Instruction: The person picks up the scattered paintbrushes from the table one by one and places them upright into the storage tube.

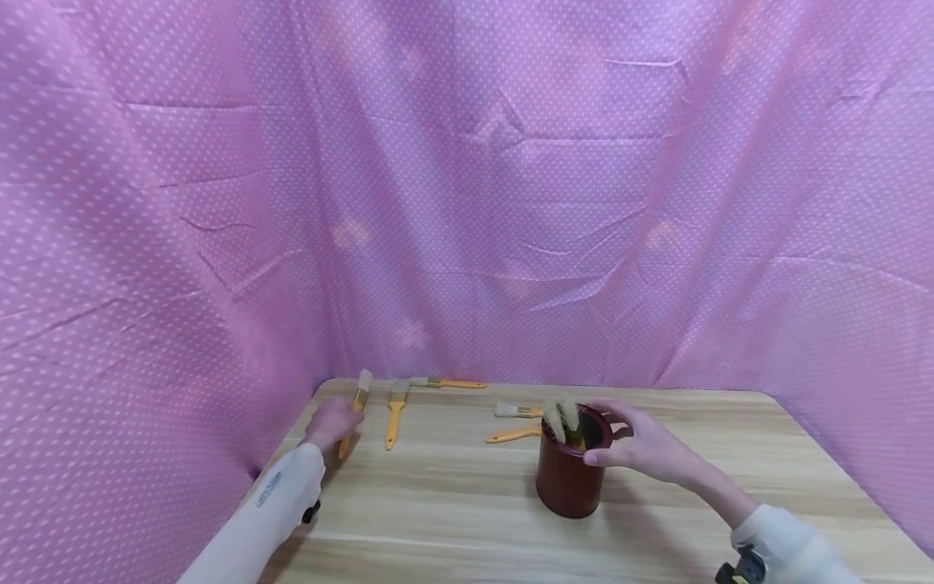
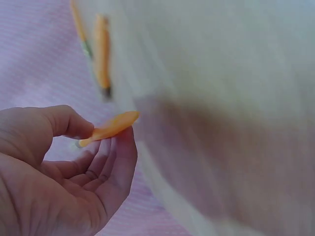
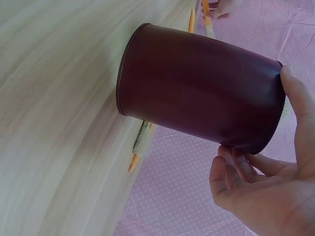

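Note:
Near the table's left edge my left hand (image 1: 332,422) pinches a paintbrush (image 1: 362,388) by its yellow handle, pale bristles pointing away. In the left wrist view, thumb and fingertips hold that yellow handle (image 2: 115,126). On the right, a dark red cylindrical container (image 1: 571,484) stands upright on the table. My right hand (image 1: 645,444) grips its rim, thumb on the near side and fingers on the far side. Pale bristles (image 1: 560,418) stick out of the container's top; how many brushes are inside I cannot tell. The right wrist view shows the container's smooth wall (image 3: 202,88).
Beside the left hand lies another yellow-handled paintbrush (image 1: 394,418). A further paintbrush (image 1: 460,384) lies along the table's back edge. Two more, a paintbrush (image 1: 514,411) and one showing its handle (image 1: 513,435), lie partly behind the container. Pink dotted cloth (image 1: 467,203) surrounds the wooden table (image 1: 438,503).

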Available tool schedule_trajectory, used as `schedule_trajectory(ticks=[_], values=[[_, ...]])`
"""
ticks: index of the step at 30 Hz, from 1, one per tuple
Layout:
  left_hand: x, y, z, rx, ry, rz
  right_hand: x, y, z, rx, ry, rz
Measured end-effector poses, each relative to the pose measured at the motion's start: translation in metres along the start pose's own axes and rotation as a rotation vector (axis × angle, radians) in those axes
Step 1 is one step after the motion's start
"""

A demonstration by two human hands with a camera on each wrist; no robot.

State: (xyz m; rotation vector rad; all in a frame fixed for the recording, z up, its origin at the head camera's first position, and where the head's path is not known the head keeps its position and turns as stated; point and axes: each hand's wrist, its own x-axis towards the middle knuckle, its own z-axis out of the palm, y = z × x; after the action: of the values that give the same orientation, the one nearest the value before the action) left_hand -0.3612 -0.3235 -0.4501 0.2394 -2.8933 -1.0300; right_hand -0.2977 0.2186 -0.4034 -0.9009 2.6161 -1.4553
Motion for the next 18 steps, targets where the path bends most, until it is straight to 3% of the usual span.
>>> schedule_trajectory(ticks=[2, 5, 9, 14, 18], values=[[-0.004, 0.011, -0.001, -0.072, -0.004, 0.008, 0.000, 0.000, 0.000, -0.006, 0.002, -0.013], [-0.011, 0.031, -0.001, -0.132, 0.020, 0.075, -0.001, 0.001, 0.000, -0.020, 0.016, -0.023], [-0.017, 0.058, 0.004, -0.117, 0.081, 0.178, -0.001, 0.001, -0.001, -0.034, 0.028, -0.017], [-0.023, 0.085, 0.017, -0.141, 0.123, 0.290, 0.000, 0.002, -0.001, -0.028, 0.033, -0.017], [-0.033, 0.103, 0.030, -0.246, 0.119, 0.357, 0.000, 0.003, 0.002, -0.020, 0.038, -0.035]])
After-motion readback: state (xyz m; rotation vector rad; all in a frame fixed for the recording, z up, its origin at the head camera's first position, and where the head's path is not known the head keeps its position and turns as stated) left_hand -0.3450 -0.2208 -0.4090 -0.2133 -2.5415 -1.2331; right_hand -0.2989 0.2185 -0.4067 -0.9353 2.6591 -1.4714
